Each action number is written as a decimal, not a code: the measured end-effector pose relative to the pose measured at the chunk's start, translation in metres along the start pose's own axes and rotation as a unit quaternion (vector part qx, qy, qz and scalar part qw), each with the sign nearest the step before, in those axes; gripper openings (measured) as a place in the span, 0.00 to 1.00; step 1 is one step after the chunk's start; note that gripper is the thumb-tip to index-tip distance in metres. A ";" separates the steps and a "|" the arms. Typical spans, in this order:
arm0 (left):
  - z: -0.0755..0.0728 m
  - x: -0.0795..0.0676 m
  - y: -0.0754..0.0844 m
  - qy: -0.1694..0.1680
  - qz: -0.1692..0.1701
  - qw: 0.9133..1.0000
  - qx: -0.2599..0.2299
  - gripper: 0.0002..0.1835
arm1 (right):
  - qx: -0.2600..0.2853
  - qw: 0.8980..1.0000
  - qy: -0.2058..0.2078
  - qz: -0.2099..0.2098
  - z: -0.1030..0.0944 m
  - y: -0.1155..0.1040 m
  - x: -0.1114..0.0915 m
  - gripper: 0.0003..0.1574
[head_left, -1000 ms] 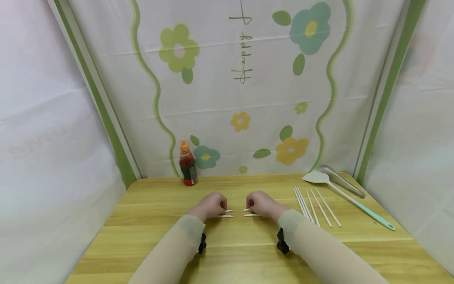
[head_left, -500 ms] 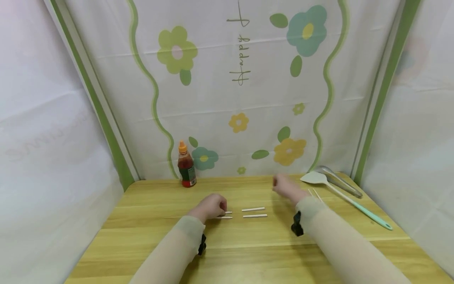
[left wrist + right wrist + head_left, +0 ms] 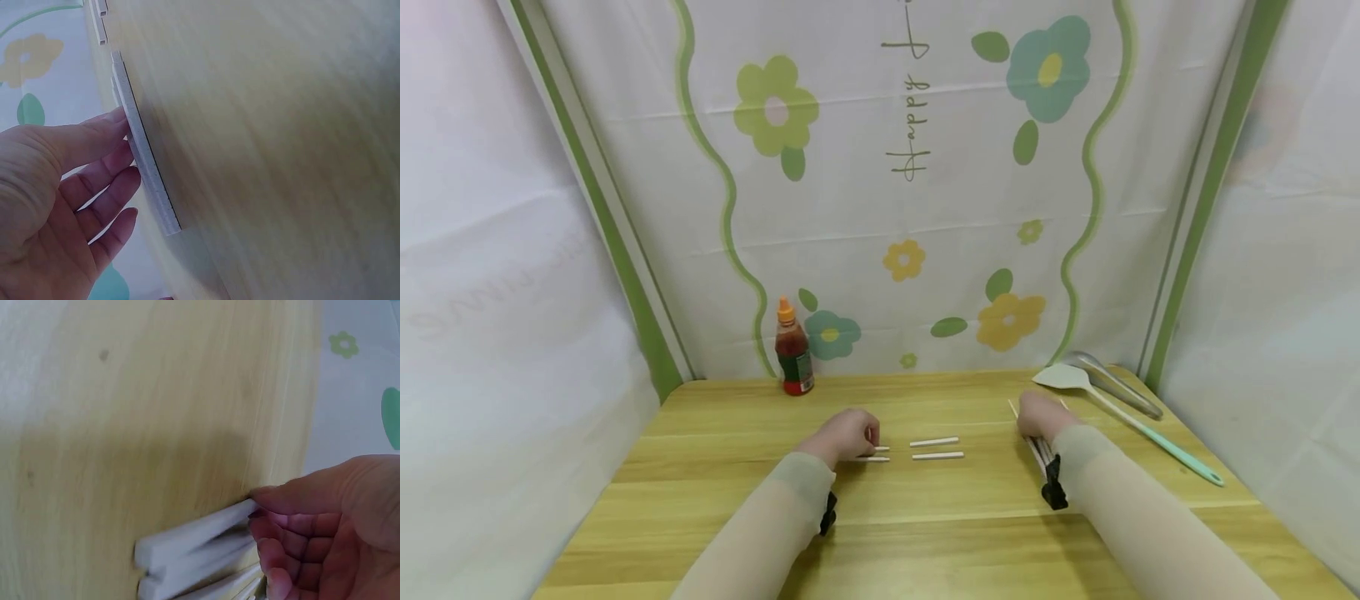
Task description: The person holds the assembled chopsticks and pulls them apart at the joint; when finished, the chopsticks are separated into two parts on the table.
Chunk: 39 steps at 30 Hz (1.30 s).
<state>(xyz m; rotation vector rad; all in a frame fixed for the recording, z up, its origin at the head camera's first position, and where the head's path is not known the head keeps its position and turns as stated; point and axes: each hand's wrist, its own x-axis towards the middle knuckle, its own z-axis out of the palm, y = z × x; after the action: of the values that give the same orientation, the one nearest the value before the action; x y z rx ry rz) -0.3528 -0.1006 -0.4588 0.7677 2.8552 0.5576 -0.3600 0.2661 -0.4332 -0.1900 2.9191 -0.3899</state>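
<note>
In the head view my left hand is at the middle of the table. Its thumb and fingertips pinch a short white stick, seen in the left wrist view; a second short stick lies just nearer me. To their right are two more short sticks, lying side by side and apart from the hand. My right hand is over the longer white sticks on the right. Thumb and index finger pinch the end of a long white stick, which is blurred. Other long sticks lie close beneath it, partly hidden by the hand.
A red sauce bottle with an orange cap stands at the back left. A white spatula with a mint handle and metal tongs lie at the right edge. A floral curtain hangs behind the wooden table.
My right hand has let go of the short stick at the middle and moved right to the long sticks, where it grips one. The left hand has stayed in place.
</note>
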 end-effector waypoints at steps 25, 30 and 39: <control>-0.020 -0.012 0.056 0.184 0.184 0.958 0.122 0.05 | 0.215 0.922 -0.083 -0.309 0.003 -0.136 -0.021 0.06; -0.018 -0.021 0.050 0.141 0.164 0.974 0.064 0.09 | 0.201 0.923 -0.049 -0.325 0.006 -0.137 -0.028 0.07; -0.019 -0.043 0.055 0.083 0.130 0.987 -0.046 0.07 | 0.188 0.921 -0.035 -0.340 0.008 -0.136 -0.039 0.12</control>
<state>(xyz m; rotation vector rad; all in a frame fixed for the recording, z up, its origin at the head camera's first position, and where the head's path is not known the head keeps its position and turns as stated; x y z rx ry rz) -0.2951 -0.0847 -0.4189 1.1377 2.8684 0.8161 -0.3068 0.1399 -0.3971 -1.1321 2.5491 -1.0000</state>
